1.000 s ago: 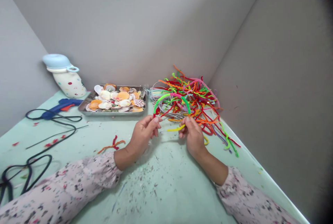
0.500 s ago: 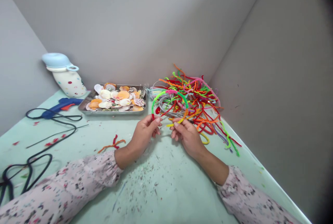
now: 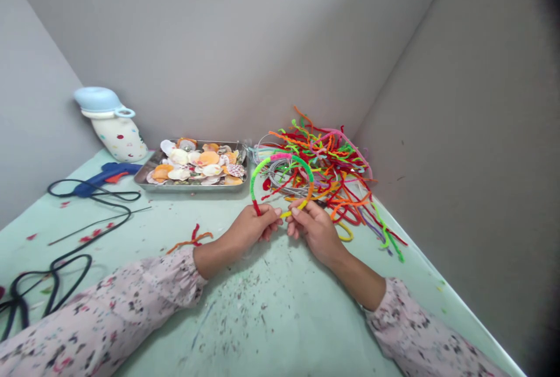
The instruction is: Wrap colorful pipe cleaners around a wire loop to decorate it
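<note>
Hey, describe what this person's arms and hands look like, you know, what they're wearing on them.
The left hand and right hand wear no gloves. The left sleeve and right sleeve match: pale pink fabric scattered with a small dark and reddish print, ending in gathered cuffs. No watch or bracelet shows.

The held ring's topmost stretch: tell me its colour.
The topmost stretch is pink, clearest in the head view.
</note>
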The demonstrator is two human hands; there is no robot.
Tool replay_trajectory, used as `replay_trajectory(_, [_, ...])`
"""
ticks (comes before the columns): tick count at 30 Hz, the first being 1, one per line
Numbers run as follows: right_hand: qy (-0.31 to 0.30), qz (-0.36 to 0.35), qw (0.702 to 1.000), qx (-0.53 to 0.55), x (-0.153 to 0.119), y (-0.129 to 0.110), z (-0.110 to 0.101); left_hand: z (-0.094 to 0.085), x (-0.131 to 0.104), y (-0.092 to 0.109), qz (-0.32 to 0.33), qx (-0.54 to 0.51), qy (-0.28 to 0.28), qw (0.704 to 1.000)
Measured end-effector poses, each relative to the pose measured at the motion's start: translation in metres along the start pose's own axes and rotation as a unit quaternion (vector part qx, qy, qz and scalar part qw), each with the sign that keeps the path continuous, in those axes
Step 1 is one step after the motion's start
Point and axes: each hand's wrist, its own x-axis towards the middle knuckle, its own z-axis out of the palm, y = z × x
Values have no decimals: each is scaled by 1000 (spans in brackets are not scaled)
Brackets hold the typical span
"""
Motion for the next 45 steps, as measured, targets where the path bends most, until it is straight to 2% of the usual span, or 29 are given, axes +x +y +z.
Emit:
replay_trajectory(4, [-3, 0, 1000, -5, 0, -1, 0, -1, 0, 0, 2, 7, -16, 1000])
replay_trajectory(11, [-1, 17, 1000, 24, 1, 1, 0, 2, -3, 10, 20, 12, -16, 1000])
replay_trajectory(20, [-8, 18, 1000, 20, 2, 1, 0, 6, -4, 2, 24, -30, -17, 999])
replay_trajectory(29, [18, 14, 998, 51, 4, 0, -2, 4, -5, 5, 21, -28, -15, 999])
replay_trajectory(34, [39, 7, 998, 48, 5, -1, -2, 3, -2, 3, 1, -68, -26, 997])
replay_trajectory(40, [78, 3, 996, 51, 6, -3, -2, 1, 1, 3, -16, -158, 24, 987])
replay_trajectory(45, [90, 8, 993, 75, 6, -4, 0, 0, -2, 7, 49, -166, 115, 978])
